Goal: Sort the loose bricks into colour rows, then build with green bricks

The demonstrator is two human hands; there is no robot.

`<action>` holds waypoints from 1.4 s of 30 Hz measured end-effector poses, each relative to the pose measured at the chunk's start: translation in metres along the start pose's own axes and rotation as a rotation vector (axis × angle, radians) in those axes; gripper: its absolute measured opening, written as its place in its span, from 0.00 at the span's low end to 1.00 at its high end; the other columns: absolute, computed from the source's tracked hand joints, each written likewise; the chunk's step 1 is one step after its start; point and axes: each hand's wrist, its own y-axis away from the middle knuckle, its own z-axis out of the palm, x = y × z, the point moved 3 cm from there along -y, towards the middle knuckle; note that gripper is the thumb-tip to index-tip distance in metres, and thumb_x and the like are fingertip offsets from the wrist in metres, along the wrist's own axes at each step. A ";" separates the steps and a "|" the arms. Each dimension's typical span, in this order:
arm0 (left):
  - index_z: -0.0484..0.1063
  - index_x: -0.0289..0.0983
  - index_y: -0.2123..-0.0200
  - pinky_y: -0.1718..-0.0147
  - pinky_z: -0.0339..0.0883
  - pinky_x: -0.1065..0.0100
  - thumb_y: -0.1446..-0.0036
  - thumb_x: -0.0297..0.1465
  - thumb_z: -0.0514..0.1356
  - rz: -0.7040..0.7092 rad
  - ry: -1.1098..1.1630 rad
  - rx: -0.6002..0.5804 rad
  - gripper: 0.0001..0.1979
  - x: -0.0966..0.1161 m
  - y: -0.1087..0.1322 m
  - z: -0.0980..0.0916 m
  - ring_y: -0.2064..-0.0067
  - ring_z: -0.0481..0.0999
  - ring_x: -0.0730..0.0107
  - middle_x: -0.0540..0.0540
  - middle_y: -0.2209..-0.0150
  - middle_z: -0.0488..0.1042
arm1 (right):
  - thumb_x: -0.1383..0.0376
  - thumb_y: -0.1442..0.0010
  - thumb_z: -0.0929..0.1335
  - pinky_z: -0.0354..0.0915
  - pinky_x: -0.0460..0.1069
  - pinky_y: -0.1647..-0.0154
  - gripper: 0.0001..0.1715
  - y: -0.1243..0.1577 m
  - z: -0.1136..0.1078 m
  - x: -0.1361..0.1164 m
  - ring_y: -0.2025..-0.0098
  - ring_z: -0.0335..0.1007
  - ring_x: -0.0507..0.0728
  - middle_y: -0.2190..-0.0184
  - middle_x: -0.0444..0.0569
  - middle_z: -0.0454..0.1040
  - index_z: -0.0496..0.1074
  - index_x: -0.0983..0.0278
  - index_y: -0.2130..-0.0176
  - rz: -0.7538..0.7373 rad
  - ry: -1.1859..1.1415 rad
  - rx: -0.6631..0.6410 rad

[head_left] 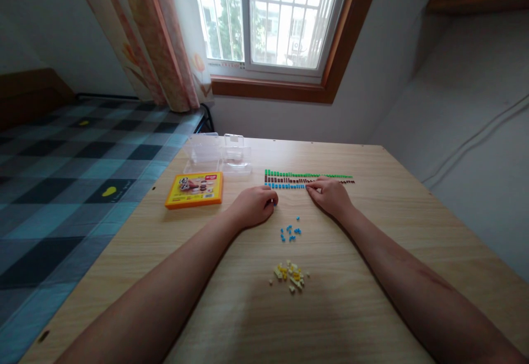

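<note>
Rows of tiny toy building bricks stretch across the table: a green row (289, 174), a dark brown row (285, 180) and a blue row (285, 186). At the right end of the blue row, my right hand (333, 196) pinches with thumb and finger at a tiny blue brick, mostly covered by the fingertips. It also hides part of the other rows. My left hand (258, 205) rests just below the left end, fingers curled closed; a hint of blue shows at its fingertips. Loose blue bricks (291, 232) lie scattered nearer me, with a pile of yellow and cream bricks (290, 275) closer still.
An orange-yellow box (195, 190) lies left of my left hand. Behind it stand clear plastic cases (235, 155) with raised lids. The wooden table (339, 298) borders a checked bed (103, 155) on the left. A window (273, 17) and wall are beyond.
</note>
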 end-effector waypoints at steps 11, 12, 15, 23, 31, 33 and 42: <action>0.79 0.39 0.64 0.62 0.68 0.65 0.42 0.26 0.57 0.006 0.007 0.001 0.09 -0.001 0.000 0.001 0.62 0.76 0.64 0.45 0.63 0.79 | 0.63 0.35 0.68 0.70 0.50 0.56 0.13 0.000 -0.001 -0.001 0.60 0.79 0.58 0.61 0.49 0.83 0.84 0.60 0.61 0.007 -0.048 0.022; 0.79 0.39 0.64 0.62 0.68 0.65 0.42 0.26 0.57 0.004 0.009 0.001 0.09 -0.001 0.000 0.001 0.63 0.76 0.64 0.45 0.63 0.79 | 0.63 0.35 0.68 0.70 0.51 0.56 0.13 0.000 -0.001 -0.001 0.60 0.78 0.58 0.61 0.49 0.83 0.84 0.60 0.62 0.005 -0.051 0.025; 0.79 0.39 0.64 0.62 0.69 0.65 0.42 0.26 0.57 0.001 0.015 0.004 0.09 0.000 0.000 0.001 0.63 0.76 0.64 0.45 0.63 0.79 | 0.63 0.35 0.68 0.70 0.51 0.56 0.13 0.000 0.000 0.000 0.60 0.78 0.58 0.61 0.49 0.83 0.84 0.60 0.62 0.000 -0.052 0.021; 0.79 0.39 0.64 0.62 0.68 0.66 0.42 0.27 0.57 0.004 0.006 -0.001 0.09 -0.001 0.000 0.001 0.63 0.76 0.65 0.45 0.63 0.79 | 0.63 0.36 0.68 0.70 0.51 0.56 0.13 0.000 -0.001 0.001 0.60 0.78 0.59 0.61 0.50 0.83 0.84 0.60 0.62 -0.004 -0.089 0.044; 0.81 0.42 0.61 0.59 0.69 0.65 0.40 0.27 0.57 -0.003 0.011 -0.026 0.11 0.001 -0.001 0.002 0.60 0.78 0.64 0.47 0.60 0.80 | 0.64 0.36 0.68 0.69 0.50 0.60 0.13 0.001 -0.006 -0.005 0.65 0.76 0.57 0.64 0.50 0.82 0.84 0.62 0.61 -0.022 -0.132 0.093; 0.81 0.43 0.60 0.58 0.69 0.65 0.39 0.27 0.57 0.012 0.031 -0.031 0.12 0.002 -0.001 0.004 0.58 0.78 0.63 0.47 0.58 0.80 | 0.63 0.35 0.68 0.68 0.50 0.61 0.13 0.002 -0.009 -0.012 0.66 0.75 0.57 0.65 0.51 0.82 0.84 0.62 0.60 -0.087 -0.145 0.092; 0.79 0.39 0.59 0.62 0.68 0.68 0.42 0.26 0.61 -0.063 0.221 0.087 0.09 -0.005 -0.003 0.001 0.66 0.75 0.69 0.50 0.66 0.78 | 0.64 0.32 0.67 0.66 0.49 0.62 0.13 0.016 -0.008 -0.067 0.64 0.74 0.55 0.65 0.50 0.80 0.83 0.60 0.59 -0.418 -0.194 -0.069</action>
